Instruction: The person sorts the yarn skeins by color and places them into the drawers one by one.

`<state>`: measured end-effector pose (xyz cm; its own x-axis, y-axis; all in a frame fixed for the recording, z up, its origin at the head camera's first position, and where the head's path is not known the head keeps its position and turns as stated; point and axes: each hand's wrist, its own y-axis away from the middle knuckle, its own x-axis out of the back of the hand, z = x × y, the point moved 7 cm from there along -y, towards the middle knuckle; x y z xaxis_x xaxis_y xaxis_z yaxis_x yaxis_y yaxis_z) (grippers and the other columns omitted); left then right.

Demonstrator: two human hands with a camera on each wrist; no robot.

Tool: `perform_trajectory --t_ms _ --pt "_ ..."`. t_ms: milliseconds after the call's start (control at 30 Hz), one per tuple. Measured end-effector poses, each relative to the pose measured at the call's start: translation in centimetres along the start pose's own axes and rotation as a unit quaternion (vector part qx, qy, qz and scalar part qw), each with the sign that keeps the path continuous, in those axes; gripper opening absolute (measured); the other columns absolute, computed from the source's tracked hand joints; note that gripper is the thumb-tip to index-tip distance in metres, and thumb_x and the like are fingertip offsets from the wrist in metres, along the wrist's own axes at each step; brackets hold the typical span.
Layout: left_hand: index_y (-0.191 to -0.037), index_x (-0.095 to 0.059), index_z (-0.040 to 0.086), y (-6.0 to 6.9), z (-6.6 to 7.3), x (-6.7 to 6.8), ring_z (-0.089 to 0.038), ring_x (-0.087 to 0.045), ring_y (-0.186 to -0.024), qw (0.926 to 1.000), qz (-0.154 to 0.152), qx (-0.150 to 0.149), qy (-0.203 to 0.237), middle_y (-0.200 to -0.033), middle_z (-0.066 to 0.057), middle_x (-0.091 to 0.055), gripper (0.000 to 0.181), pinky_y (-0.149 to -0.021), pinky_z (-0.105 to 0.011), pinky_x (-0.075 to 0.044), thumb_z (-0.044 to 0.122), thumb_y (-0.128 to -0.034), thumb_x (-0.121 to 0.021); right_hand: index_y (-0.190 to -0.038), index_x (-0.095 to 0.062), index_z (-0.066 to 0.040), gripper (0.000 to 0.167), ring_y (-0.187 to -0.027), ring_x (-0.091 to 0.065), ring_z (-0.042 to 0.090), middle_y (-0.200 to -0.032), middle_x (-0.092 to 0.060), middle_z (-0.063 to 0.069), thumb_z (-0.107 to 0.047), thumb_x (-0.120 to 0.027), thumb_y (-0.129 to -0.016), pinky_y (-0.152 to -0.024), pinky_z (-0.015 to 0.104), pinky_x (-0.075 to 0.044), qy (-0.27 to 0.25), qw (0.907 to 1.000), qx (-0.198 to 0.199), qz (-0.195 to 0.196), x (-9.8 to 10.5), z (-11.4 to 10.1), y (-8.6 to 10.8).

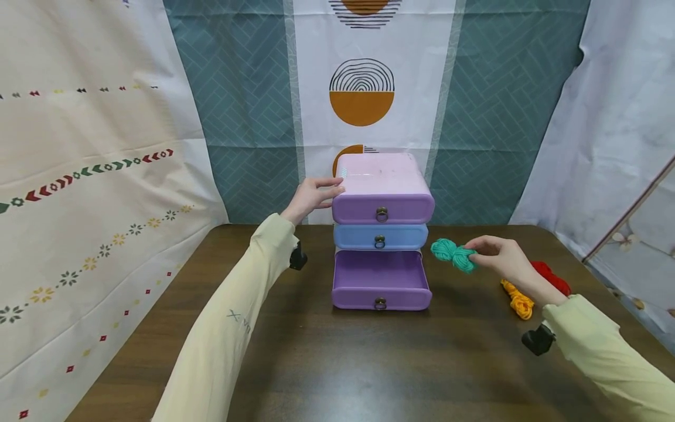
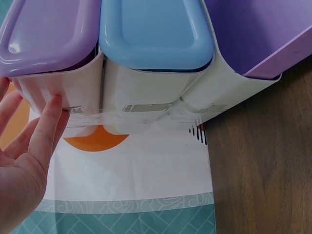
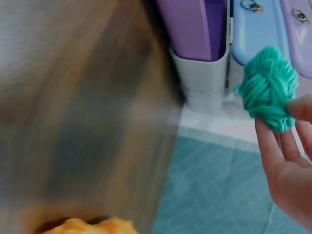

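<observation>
A small three-drawer cabinet (image 1: 385,173) stands at the back of the table. Its bottom purple drawer (image 1: 381,298) is pulled out and holds nothing that I can see, while the blue middle drawer (image 1: 355,237) and the purple top drawer (image 1: 353,209) are closed. My left hand (image 1: 314,196) touches the cabinet's upper left side with fairly straight fingers, as the left wrist view also shows. To the right of the cabinet, my right hand (image 1: 501,258) pinches a green yarn skein (image 3: 269,87) by one end, above the table.
On the table's right side, near my right forearm, lie a yellow yarn skein (image 1: 519,302) and a red yarn skein (image 1: 551,278), the red one partly hidden. Patterned cloth (image 1: 253,117) hangs behind the brown wooden table (image 1: 337,363).
</observation>
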<state>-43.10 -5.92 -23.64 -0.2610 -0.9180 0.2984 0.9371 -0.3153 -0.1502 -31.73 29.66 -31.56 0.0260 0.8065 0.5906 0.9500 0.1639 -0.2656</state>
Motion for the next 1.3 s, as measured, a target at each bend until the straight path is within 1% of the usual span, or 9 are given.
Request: perform_trajectory --t_ms 133,233,367,500,567,800,1100,1233,1300 --pt "-0.125 -0.054 0.002 1.0 1.1 -0.2 -0.019 -0.051 -0.108 1.0 -0.004 0.003 -0.007 -0.126 -0.01 -0.05 0.043 -0.081 -0.034 -0.048 0.017 -0.0863 -0.064 -0.106 -0.061 0.001 0.025 -0.085 -0.058 0.019 -0.099 -0.062 0.014 -0.017 -0.062 -0.087 -0.072 0.023 -0.048 -0.01 0.9994 0.023 -0.025 -0.8 -1.4 -1.2" --pt "-0.125 -0.054 0.002 1.0 1.2 -0.2 -0.02 -0.051 -0.108 0.9999 -0.005 0.006 -0.008 -0.127 -0.01 -0.049 0.043 -0.081 -0.035 -0.047 0.017 -0.0862 -0.064 -0.106 -0.062 0.001 0.027 -0.087 -0.058 0.02 -0.1 -0.062 0.013 -0.017 -0.063 -0.087 -0.073 0.026 -0.048 -0.026 0.998 0.03 -0.05 -1.6 -2.2 -1.8" --pt "-0.123 -0.057 0.005 0.2 0.2 0.0 -0.017 -0.053 -0.105 1.0 -0.002 0.007 0.005 -0.125 -0.007 -0.051 0.043 -0.08 -0.033 -0.048 0.02 -0.0843 -0.066 -0.105 -0.062 0.002 0.026 -0.087 -0.058 0.021 -0.1 -0.062 0.014 -0.015 -0.065 -0.086 -0.073 0.027 -0.049 -0.053 0.9955 0.038 -0.069 -2.7 -2.9 -2.5" --pt "-0.122 -0.059 0.008 -0.7 -0.8 0.2 -0.014 -0.054 -0.103 1.0 0.005 -0.003 0.005 -0.122 -0.004 -0.053 0.044 -0.078 -0.031 -0.049 0.025 -0.0824 -0.068 -0.104 -0.062 0.003 0.024 -0.086 -0.059 0.021 -0.099 -0.061 0.015 -0.01 -0.065 -0.085 -0.072 0.026 -0.049 -0.072 0.9927 0.052 -0.082 -3.7 -3.6 -3.1" --pt "-0.122 -0.059 0.009 -0.8 -1.0 0.2 -0.014 -0.054 -0.102 0.9999 0.008 -0.009 0.002 -0.121 -0.003 -0.053 0.044 -0.077 -0.03 -0.049 0.025 -0.0824 -0.068 -0.103 -0.062 0.003 0.022 -0.086 -0.059 0.021 -0.099 -0.061 0.015 -0.009 -0.065 -0.084 -0.072 0.026 -0.049 -0.075 0.9911 0.061 -0.092 -4.2 -3.9 -3.4" --pt "-0.121 -0.059 0.008 -0.7 -1.0 0.1 -0.013 -0.054 -0.102 0.9998 0.009 -0.017 0.005 -0.122 -0.003 -0.053 0.042 -0.077 -0.03 -0.049 0.024 -0.083 -0.068 -0.099 -0.063 0.002 0.017 -0.088 -0.059 0.023 -0.097 -0.062 0.012 -0.004 -0.065 -0.083 -0.071 0.028 -0.049 -0.068 0.9853 0.091 -0.128 -6.8 -4.9 -4.5" --pt "-0.122 -0.059 0.009 -0.8 -1.1 0.1 -0.014 -0.053 -0.103 1.0 0.006 -0.005 0.0 -0.123 -0.003 -0.052 0.044 -0.077 -0.03 -0.049 0.026 -0.0828 -0.068 -0.098 -0.065 0.0 0.016 -0.085 -0.059 0.022 -0.095 -0.063 0.008 -0.002 -0.066 -0.082 -0.069 0.03 -0.05 -0.05 0.9779 0.109 -0.172 -10.7 -5.7 -5.0" --pt "-0.125 -0.055 0.005 0.1 0.0 -0.1 -0.018 -0.052 -0.106 1.0 -0.003 -0.001 0.001 -0.127 -0.008 -0.049 0.044 -0.081 -0.033 -0.047 0.021 -0.085 -0.065 -0.097 -0.066 -0.002 0.016 -0.085 -0.059 0.019 -0.094 -0.063 0.005 -0.002 -0.067 -0.081 -0.07 0.03 -0.049 -0.027 0.9763 0.117 -0.18 -11.8 -5.9 -5.3" --pt "-0.125 -0.055 0.004 0.4 0.3 -0.1 -0.018 -0.052 -0.107 1.0 -0.003 -0.002 -0.003 -0.128 -0.009 -0.048 0.043 -0.082 -0.034 -0.047 0.02 -0.0859 -0.064 -0.096 -0.065 0.001 0.015 -0.085 -0.059 0.022 -0.093 -0.063 0.009 0.001 -0.066 -0.081 -0.071 0.033 -0.049 -0.015 0.9756 0.119 -0.184 -12.2 -6.7 -5.1"
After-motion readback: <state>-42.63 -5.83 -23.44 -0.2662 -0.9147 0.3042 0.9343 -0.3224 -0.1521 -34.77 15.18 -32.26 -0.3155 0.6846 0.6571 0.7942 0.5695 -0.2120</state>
